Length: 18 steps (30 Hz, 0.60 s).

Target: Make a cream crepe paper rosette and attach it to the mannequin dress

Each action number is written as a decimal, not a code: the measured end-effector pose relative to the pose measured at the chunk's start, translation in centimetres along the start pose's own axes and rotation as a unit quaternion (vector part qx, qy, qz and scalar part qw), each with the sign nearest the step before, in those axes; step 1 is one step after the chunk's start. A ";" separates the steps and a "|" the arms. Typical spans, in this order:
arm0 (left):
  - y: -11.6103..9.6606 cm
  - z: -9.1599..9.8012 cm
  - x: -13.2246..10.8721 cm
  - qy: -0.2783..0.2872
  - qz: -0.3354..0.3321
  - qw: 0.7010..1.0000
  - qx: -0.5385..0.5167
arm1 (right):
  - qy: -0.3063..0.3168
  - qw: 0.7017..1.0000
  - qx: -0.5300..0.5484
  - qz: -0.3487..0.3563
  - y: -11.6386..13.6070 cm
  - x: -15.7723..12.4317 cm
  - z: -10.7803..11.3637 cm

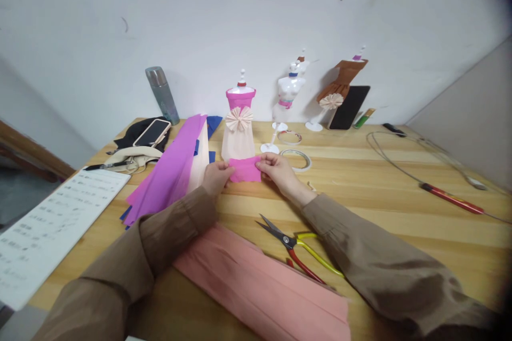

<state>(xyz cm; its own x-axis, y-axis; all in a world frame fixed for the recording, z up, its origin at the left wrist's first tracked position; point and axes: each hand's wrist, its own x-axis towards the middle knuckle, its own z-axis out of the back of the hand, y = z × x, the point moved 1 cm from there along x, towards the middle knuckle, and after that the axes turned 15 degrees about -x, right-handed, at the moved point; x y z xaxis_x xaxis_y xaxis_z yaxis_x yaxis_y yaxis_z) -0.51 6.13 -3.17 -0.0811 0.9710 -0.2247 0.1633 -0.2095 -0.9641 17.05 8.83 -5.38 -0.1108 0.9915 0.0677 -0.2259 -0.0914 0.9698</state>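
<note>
A small bright pink strip of crepe paper [245, 169] is stretched between my two hands, above the wooden table. My left hand [216, 177] pinches its left end, and my right hand [280, 173] pinches its right end between thumb and fingers. Just behind the strip stands a small mannequin [240, 117] in a pink top and pale peach skirt, with a pleated bow [239, 119] at the waist. Scissors [288, 241] with one red and one yellow handle lie open near my right forearm. A salmon crepe paper sheet [260, 282] lies in front of me.
Purple crepe paper [170, 181] lies at left, near a phone [152, 132], a flask [162, 95] and a written board [60, 224]. Behind are a white mannequin [290, 90], a brown-dressed mannequin [342, 80] and a tape roll [307, 160]. A red tool [452, 199] with a cable lies right.
</note>
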 end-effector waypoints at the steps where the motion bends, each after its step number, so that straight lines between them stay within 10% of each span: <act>1: 0.0 0.0 0.0 -0.004 0.003 1.000 -0.013 | 0.004 1.000 0.011 -0.003 0.1 -0.1 0.0; 18: -0.8 -0.1 0.1 0.028 0.051 0.995 -0.080 | 0.051 0.993 0.101 -0.016 0.6 -0.5 0.5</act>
<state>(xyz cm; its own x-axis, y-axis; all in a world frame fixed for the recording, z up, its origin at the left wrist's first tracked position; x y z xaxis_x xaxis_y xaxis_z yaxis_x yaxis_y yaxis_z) -0.53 6.40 -2.45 -0.0025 0.9515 -0.3077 0.3226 -0.2904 -0.9009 17.45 8.30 -4.73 -0.2059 0.9783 0.0212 -0.0337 -0.0287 0.9990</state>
